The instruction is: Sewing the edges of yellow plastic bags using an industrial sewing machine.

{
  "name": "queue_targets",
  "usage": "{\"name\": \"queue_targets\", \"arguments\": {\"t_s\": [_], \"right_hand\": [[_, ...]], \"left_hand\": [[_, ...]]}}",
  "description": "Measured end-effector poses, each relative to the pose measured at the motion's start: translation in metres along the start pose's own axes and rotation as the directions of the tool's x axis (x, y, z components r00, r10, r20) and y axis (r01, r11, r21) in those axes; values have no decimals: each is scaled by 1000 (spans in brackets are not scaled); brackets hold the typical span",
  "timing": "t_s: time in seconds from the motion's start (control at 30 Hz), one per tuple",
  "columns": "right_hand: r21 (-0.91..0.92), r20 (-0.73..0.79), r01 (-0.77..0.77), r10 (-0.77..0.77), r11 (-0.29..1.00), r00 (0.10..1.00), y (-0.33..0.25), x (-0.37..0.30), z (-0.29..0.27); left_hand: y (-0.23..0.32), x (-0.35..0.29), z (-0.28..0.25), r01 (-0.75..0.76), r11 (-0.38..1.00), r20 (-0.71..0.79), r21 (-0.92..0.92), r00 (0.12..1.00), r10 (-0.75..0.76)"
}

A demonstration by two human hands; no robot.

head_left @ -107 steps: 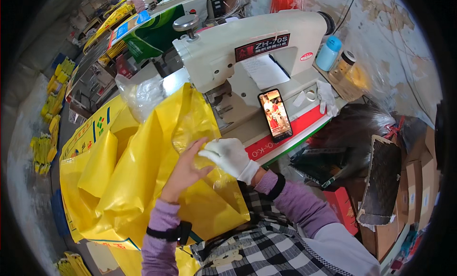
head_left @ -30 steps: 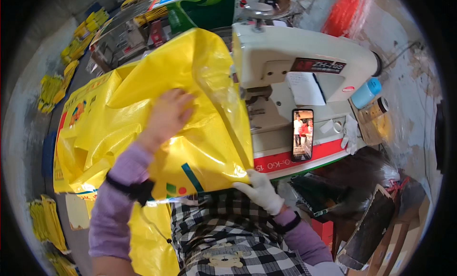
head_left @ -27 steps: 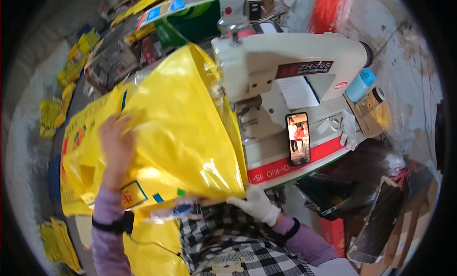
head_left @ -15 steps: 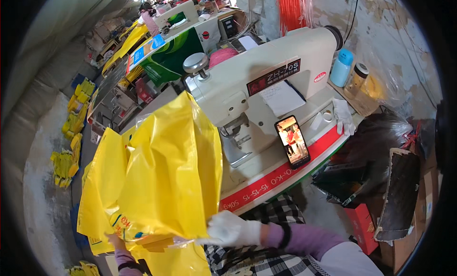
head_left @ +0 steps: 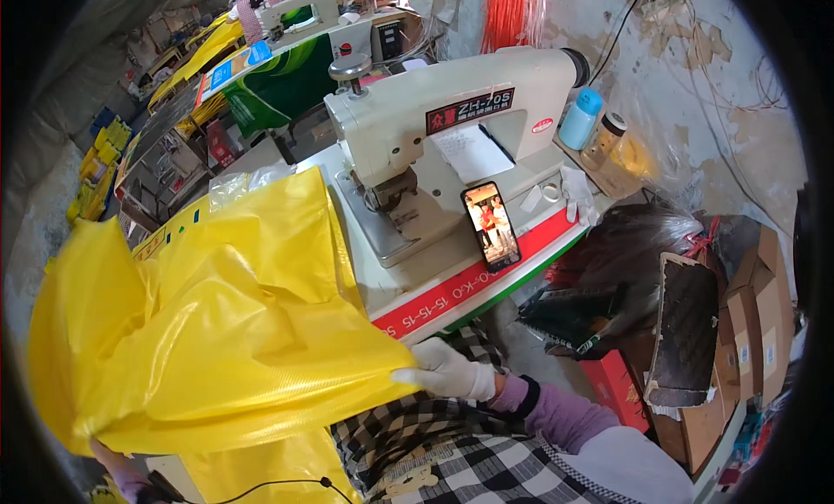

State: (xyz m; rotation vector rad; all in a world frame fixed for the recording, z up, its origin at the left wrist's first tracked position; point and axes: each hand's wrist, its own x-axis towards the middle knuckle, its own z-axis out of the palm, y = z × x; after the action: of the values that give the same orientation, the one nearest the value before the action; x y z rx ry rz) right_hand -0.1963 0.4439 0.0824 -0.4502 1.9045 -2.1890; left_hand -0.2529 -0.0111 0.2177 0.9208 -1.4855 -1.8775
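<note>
A large yellow plastic woven sack [head_left: 234,330] stretches across my front, creased and raised at the left. In a white glove, my right hand [head_left: 452,369] pinches its near right corner. At the near left corner, my bare left hand [head_left: 111,462] grips the edge, its fingers largely hidden by the sack. A second yellow sheet of the same material [head_left: 269,469] lies lower down, beside my checked apron. Just beyond the held sack stands a cream sewing machine [head_left: 373,139] on its table. The sack's far part rests near the machine's metal plate.
A lit phone [head_left: 491,226] leans at the table's red front strip. Paper with a pen [head_left: 473,152], white gloves [head_left: 578,195], a blue bottle [head_left: 580,119] and a jar [head_left: 605,139] sit farther right. Cardboard [head_left: 682,330] and a red box [head_left: 615,387] stand at my right. A thin cable [head_left: 326,481] crosses below.
The sack has swung from standing upright to spread low and wide toward the left. My left hand has moved left, and my right hand slightly up and right. The view has shifted.
</note>
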Motion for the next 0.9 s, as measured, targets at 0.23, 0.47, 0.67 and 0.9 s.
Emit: {"name": "queue_targets", "arguments": {"t_s": [0.23, 0.47, 0.67, 0.9], "right_hand": [[-378, 837, 478, 72, 793, 543, -12, 12, 67], [-780, 616, 406, 696, 476, 368, 37, 57, 152], [-525, 846, 644, 258, 557, 467, 203, 55, 232], [-596, 485, 698, -515, 397, 707, 50, 78, 137]], "left_hand": [[-129, -179, -127, 272, 920, 182, -281, 957, -227], [-193, -159, -196, 618, 683, 699, -389, 681, -219], [-182, -180, -192, 444, 896, 165, -14, 885, -436], [-166, -205, -173, 584, 735, 559, -344, 756, -339]]}}
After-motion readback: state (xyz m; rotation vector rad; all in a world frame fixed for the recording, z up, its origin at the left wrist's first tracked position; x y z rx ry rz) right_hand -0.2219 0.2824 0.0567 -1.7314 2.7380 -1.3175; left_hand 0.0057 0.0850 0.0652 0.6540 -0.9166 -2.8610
